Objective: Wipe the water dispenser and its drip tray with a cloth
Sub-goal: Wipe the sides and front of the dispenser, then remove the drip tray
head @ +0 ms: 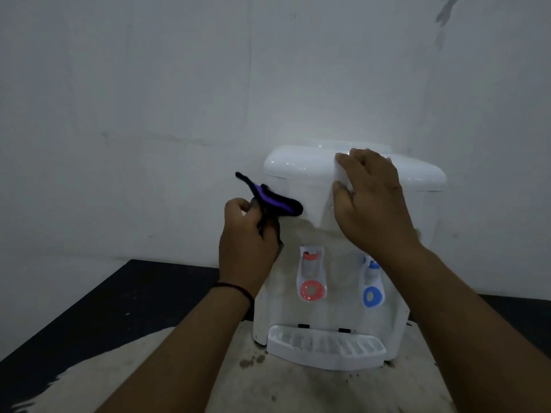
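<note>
A white tabletop water dispenser (298,180) stands against the wall, with a red tap (311,275) and a blue tap (372,284) on its front. Its white ribbed drip tray (325,347) juts out at the bottom front. My left hand (247,248) grips a dark cloth with a purple stripe (271,201), and the cloth touches the dispenser's upper left front. With fingers spread, my right hand (372,201) rests flat on the upper front, fingertips at the lid's edge.
The dispenser sits on a dirty pale sheet (298,389) over a black table (119,302). A bare white wall (179,84) stands close behind. Open tabletop lies to the left of the dispenser.
</note>
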Demonstrator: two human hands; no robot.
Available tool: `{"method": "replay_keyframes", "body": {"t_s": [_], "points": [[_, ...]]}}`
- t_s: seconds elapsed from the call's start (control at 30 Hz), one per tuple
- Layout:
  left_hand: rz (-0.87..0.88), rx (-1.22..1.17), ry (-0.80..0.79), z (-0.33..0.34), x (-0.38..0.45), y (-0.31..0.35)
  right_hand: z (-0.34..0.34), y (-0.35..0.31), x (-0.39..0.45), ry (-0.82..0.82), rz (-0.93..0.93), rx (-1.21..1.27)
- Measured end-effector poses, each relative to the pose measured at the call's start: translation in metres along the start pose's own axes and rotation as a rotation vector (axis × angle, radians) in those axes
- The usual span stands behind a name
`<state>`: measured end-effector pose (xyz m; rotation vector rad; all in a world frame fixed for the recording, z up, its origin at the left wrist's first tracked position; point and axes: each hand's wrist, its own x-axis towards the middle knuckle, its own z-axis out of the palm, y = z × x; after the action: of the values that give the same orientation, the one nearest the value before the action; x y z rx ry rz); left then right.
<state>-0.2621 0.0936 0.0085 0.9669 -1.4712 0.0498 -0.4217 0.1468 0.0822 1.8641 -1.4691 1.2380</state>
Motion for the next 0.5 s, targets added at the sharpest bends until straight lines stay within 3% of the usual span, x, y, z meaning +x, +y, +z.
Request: {"method": "replay_keyframes", "body": {"t_s": [0.13,0.33,0.5], "points": [[-0.108,-0.035,-0.076,0.002,-0.029,-0.017,0.005,-0.001,0.000,0.063,-0.016,-0.002],[-0.103,-0.052,-0.040,0.000,-0.004,-0.012,0.009,0.002,0.001,0.077,-0.014,-0.005],[-0.224,-0.078,-0.155,0.001,-0.046,-0.030,0.006,0.001,0.000,0.070,-0.002,0.059]]}}
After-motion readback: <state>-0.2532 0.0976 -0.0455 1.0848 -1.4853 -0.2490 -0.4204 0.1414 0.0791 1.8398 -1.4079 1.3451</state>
